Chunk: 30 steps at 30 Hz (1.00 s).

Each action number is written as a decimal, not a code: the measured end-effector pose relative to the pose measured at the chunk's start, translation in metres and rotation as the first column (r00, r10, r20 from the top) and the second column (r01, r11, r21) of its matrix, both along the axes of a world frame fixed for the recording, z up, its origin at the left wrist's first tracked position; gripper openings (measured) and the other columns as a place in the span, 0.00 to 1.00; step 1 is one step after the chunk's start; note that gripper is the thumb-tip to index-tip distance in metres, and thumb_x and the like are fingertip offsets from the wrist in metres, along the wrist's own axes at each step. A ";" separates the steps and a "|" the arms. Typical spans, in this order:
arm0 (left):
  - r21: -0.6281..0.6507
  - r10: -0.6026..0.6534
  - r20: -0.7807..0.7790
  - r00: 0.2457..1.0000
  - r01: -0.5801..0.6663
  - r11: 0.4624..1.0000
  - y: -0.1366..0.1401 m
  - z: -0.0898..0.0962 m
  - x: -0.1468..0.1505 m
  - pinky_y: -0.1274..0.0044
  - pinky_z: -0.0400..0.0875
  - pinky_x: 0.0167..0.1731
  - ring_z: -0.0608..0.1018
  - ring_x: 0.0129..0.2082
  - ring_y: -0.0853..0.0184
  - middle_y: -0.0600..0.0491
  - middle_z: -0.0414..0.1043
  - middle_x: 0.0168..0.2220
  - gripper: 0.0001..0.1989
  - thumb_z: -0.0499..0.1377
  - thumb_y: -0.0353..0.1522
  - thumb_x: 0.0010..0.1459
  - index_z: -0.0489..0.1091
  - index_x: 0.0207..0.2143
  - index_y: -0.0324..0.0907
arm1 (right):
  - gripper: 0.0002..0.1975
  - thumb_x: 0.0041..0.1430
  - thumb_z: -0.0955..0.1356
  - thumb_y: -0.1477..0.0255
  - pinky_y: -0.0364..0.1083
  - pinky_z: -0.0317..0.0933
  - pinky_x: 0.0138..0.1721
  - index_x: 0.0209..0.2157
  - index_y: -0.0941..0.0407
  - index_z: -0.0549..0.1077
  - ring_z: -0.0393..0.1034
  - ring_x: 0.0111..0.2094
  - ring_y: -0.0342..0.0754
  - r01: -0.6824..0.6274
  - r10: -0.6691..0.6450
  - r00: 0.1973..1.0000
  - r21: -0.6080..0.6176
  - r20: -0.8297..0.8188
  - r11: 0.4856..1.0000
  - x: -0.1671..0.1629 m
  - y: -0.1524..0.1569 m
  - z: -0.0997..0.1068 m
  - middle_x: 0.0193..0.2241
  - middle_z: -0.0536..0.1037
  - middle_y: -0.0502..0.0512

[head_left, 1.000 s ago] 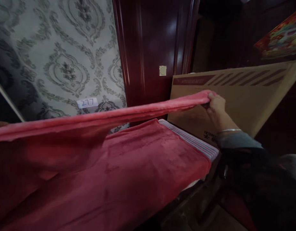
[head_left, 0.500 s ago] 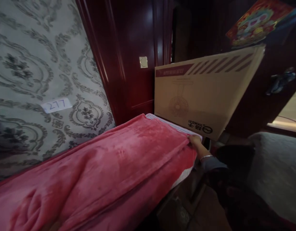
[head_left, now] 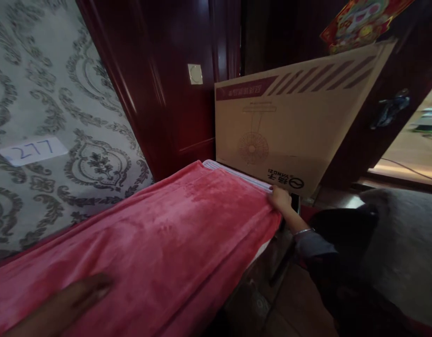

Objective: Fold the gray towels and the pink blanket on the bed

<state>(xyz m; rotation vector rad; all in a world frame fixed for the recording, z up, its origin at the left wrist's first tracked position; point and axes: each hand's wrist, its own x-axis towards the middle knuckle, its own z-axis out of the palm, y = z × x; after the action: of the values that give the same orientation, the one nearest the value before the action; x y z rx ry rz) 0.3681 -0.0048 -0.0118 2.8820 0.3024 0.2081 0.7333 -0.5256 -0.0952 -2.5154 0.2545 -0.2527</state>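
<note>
A pink-red plush blanket (head_left: 166,224) lies folded over a narrow long surface, with wrinkles toward its near left. Striped white fabric (head_left: 237,174) shows from under its far end. My right hand (head_left: 281,200) is closed on the blanket's far right corner, its fingertips partly hidden at the edge. Over the near left part of the blanket is my left hand (head_left: 71,299), blurred, with fingers stretched out and nothing visible in them.
A large cardboard box (head_left: 293,121) with a fan drawing stands just beyond the blanket's far end. Patterned wallpaper (head_left: 99,159) runs along the left, bearing a paper label (head_left: 35,150) marked 277. A grey fuzzy-covered seat (head_left: 405,243) stands at right.
My left hand has come into clear view over the blanket, where the bunched folds are now flatter. My right hand stays at the far right corner. The view has shifted somewhat right.
</note>
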 end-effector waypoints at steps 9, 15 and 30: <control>0.285 0.053 -0.021 0.998 -0.045 0.957 0.047 -0.030 0.149 0.66 0.67 0.60 0.75 0.57 0.54 0.37 0.73 0.56 0.29 0.44 0.41 0.57 0.74 0.50 0.35 | 0.21 0.64 0.65 0.75 0.44 0.60 0.56 0.57 0.57 0.73 0.70 0.56 0.50 -0.378 0.384 0.917 -0.081 0.102 0.922 0.097 0.134 0.024 0.55 0.75 0.60; 0.242 0.188 -0.065 0.980 -0.167 0.956 0.070 -0.048 0.170 0.62 0.71 0.54 0.77 0.54 0.53 0.37 0.74 0.55 0.29 0.41 0.41 0.61 0.73 0.51 0.34 | 0.24 0.64 0.66 0.73 0.46 0.64 0.53 0.61 0.58 0.69 0.73 0.53 0.53 -0.396 0.400 0.914 -0.074 0.063 0.915 0.163 0.175 0.018 0.52 0.78 0.63; 0.241 0.333 0.009 0.943 -0.325 0.914 0.081 -0.032 0.194 0.62 0.69 0.53 0.76 0.55 0.51 0.41 0.74 0.56 0.27 0.40 0.40 0.66 0.73 0.51 0.40 | 0.17 0.64 0.64 0.70 0.46 0.66 0.45 0.50 0.60 0.77 0.74 0.48 0.56 -0.197 0.198 0.968 -0.026 0.153 0.980 0.218 0.199 0.004 0.48 0.79 0.67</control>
<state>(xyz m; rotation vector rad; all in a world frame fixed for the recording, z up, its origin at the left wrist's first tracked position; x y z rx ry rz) 0.5616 0.0763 -0.0442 3.0538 0.8263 0.2732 0.9517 -0.3262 -0.0913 -2.4938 -0.0601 -0.3668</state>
